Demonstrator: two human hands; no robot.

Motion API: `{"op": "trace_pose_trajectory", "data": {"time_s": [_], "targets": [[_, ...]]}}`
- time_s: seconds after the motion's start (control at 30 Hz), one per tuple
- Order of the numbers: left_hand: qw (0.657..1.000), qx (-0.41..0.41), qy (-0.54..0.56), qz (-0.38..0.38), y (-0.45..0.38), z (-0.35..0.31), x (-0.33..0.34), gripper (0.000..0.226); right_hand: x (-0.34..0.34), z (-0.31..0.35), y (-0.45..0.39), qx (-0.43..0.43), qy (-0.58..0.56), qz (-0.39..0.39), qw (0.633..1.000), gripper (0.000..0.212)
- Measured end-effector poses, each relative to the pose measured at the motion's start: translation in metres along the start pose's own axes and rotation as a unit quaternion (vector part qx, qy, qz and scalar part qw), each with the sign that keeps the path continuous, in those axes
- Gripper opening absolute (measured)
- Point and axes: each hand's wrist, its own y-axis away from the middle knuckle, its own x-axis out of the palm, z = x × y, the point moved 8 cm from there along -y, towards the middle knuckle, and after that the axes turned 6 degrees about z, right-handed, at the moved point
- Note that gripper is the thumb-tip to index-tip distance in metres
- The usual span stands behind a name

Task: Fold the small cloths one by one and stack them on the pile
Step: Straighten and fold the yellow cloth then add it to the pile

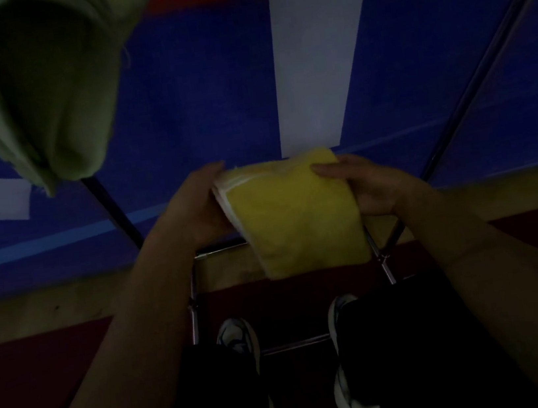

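The left hand (201, 210) grips the left edge of the yellow cloth (293, 214), fingers curled over its far side where a pale hem shows in layers. The right hand (372, 187) grips the cloth's right edge, fingertips (323, 170) laid flat on its upper face. Between them the cloth is held in the air, apparently already doubled at least once, its near part hanging down toward the person's knees.

Below the cloth a metal frame (199, 282) stands on the floor, with two shoes (240, 339) planted under it. Up and to the left of the cloth a green cloth (27, 92) hangs very close to the camera, blurred. Beyond the cloth lies a blue surface (210, 91) with white stripes; whether it is a worktop I cannot tell, the scene being dark.

The step in hand looks like the folding of this one cloth, mid-fold. Next, the edges likely want squaring and one more fold. No pile is in view, so stacking calls for finding it first.
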Motion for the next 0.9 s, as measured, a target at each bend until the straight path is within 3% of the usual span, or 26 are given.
{"op": "trace_pose_trajectory", "data": {"time_s": [0.13, 0.23, 0.4, 0.5, 0.53, 0.6, 0.67, 0.8, 0.9], "targets": [[0.988, -0.025, -0.155, -0.006, -0.003, 0.011, 0.008, 0.063, -0.016, 0.004, 0.005, -0.018, -0.007, -0.049, 0.999, 0.030], [0.980, -0.007, -0.200, -0.002, -0.002, 0.005, 0.008, 0.066, -0.024, 0.007, 0.005, -0.034, -0.004, -0.062, 0.997, 0.034], [0.956, 0.042, -0.283, -0.065, -0.008, -0.004, -0.008, 0.045, -0.040, 0.013, 0.003, -0.075, 0.098, -0.125, 0.984, 0.029], [0.941, 0.114, -0.311, -0.068, -0.011, -0.015, -0.013, 0.011, -0.046, 0.018, 0.004, -0.094, 0.193, -0.175, 0.961, 0.055], [0.936, 0.128, -0.321, -0.063, -0.010, -0.017, -0.012, 0.014, -0.048, 0.019, 0.004, -0.096, 0.215, -0.194, 0.952, 0.062], [0.937, 0.128, -0.321, -0.046, -0.010, -0.016, -0.009, 0.018, -0.049, 0.024, 0.008, -0.121, 0.241, -0.222, 0.937, 0.053], [0.937, 0.112, -0.331, -0.019, -0.011, -0.011, -0.004, 0.025, -0.045, 0.031, 0.011, -0.168, 0.243, -0.205, 0.933, 0.038], [0.862, 0.198, -0.466, -0.039, -0.007, -0.023, 0.005, 0.022, -0.029, 0.034, 0.013, -0.188, 0.275, -0.128, 0.934, 0.029], [0.859, 0.227, -0.453, -0.066, -0.003, -0.030, 0.002, 0.020, -0.023, 0.028, 0.009, -0.159, 0.323, -0.085, 0.929, 0.033]]}}
